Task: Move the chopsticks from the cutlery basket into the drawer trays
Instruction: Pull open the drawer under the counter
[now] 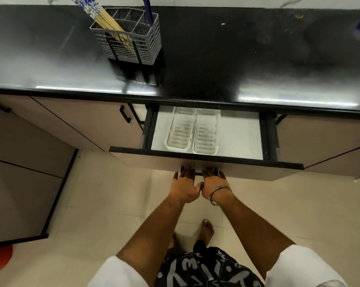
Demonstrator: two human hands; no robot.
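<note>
Both hands, left and right, curl fingers round the drawer handle (trays empty). Risk: hard yank slides trays, chopsticks untouched.

The cutlery basket stands on the counter, left of the middle, with chopsticks leaning in its left compartment. Below the counter's front edge, the drawer is pulled out. Two trays lie side by side inside, left of the drawer's middle. Both hands are at its front.
</note>
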